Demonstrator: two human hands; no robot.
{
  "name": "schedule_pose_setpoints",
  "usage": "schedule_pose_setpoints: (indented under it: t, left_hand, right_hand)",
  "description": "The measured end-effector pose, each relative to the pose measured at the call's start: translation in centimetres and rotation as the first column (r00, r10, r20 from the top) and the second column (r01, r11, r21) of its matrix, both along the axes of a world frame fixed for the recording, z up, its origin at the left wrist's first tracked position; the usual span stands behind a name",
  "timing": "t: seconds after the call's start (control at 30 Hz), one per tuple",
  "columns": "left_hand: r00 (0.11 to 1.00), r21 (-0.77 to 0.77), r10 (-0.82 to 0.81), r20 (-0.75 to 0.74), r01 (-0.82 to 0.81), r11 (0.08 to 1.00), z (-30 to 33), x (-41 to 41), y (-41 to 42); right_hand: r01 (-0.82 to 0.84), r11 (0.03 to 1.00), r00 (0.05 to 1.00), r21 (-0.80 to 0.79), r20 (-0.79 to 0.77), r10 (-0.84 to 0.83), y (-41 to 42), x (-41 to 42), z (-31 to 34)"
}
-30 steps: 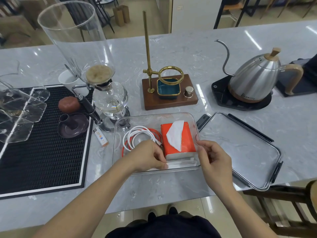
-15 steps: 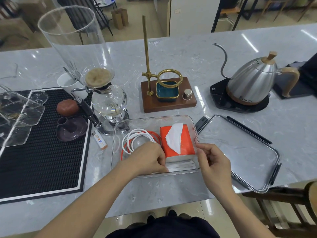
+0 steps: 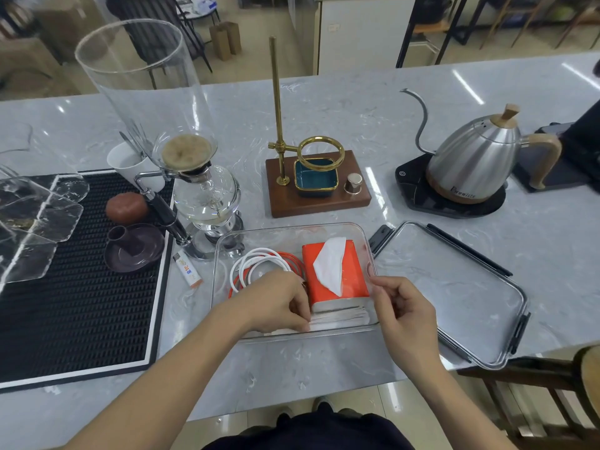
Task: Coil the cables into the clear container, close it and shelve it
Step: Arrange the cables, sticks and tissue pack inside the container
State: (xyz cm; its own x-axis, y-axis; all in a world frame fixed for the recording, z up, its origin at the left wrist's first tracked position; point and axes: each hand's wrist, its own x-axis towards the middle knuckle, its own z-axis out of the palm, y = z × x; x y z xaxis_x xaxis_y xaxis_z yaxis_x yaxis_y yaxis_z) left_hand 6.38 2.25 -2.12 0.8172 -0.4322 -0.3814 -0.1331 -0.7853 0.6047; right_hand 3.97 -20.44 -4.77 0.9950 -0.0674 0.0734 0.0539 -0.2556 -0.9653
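Your left hand reaches into the clear rectangular plastic container, grip curled over coiled white and orange cables, pinching something unclear. Right hand grip pinches its right rim. Detached clear lid lies right, on the grey marble desk.

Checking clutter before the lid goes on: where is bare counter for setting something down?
Free: the near strip between mat and container, and behind the kettle. Crowded: siphon against the container; the lid fills the right.
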Motion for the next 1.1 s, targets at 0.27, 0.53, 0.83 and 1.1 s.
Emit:
schedule_pose_setpoints:
  t: [0.27,0.53,0.83,1.1]
  left_hand:
    - [0.999,0.077,0.002,0.042,-0.005,0.997,-0.7,-0.1,-0.7]
    - [0.980,-0.156,0.197,0.006,-0.194,0.969,0.5,-1.5,0.3]
    - [0.815,-0.431,0.577,0.059,-0.501,0.751,1.4,-5.3,1.3]
    - [0.854,-0.298,0.478,0.206,-0.411,0.862,1.3,-7.7,2.1]
  right_hand:
    - [0.004,1.000,1.000,0.006,0.000,-0.004,0.0,-0.1,0.0]
    - [0.017,1.000,1.000,-0.013,-0.001,-0.017,0.1,-0.1,0.0]
    - [0.033,0.997,0.999,-0.074,-0.014,-0.035,-0.3,-0.4,-0.4]
    - [-0.041,0.996,0.999,-0.080,-0.030,0.039,-1.5,-0.7,0.2]
